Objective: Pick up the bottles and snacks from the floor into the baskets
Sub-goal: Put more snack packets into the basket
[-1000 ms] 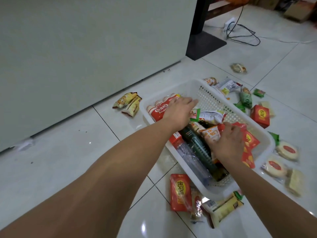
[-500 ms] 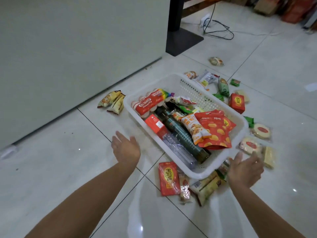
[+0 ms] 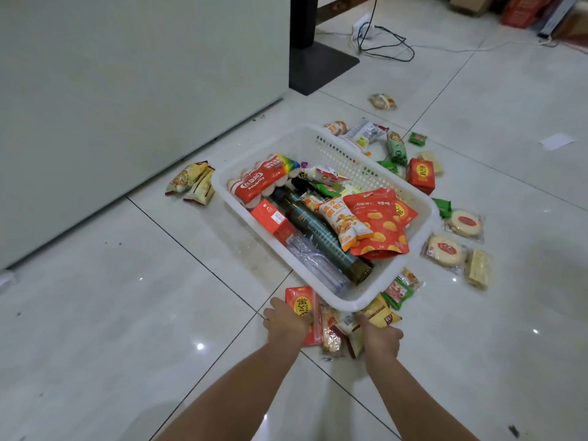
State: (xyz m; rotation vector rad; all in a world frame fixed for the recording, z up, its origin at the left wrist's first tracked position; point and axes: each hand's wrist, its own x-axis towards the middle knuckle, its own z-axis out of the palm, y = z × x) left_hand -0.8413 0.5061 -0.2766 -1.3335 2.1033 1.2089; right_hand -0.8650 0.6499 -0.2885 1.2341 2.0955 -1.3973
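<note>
A white plastic basket (image 3: 220,186) sits on the tiled floor. It holds a dark green bottle (image 3: 318,233), a clear bottle (image 3: 315,265), a red pack of small bottles (image 3: 261,183), a red box (image 3: 273,221) and red and orange snack bags (image 3: 378,224). Just in front of its near corner, my left hand (image 3: 286,319) closes on a flat red packet (image 3: 302,305) lying on the floor. My right hand (image 3: 380,340) curls over a yellow snack packet (image 3: 380,313) in a small heap beside it.
Loose snacks lie right of the basket: round cakes (image 3: 445,249), a red box (image 3: 421,175) and green packets (image 3: 397,148). Two yellow packets (image 3: 194,183) lie to its left by a white cabinet (image 3: 127,90). A black stand base (image 3: 321,65) and cables (image 3: 385,43) are behind.
Both hands left the basket, swung out to its sides, then came together at the packets in front of its near corner. The view pulled back.
</note>
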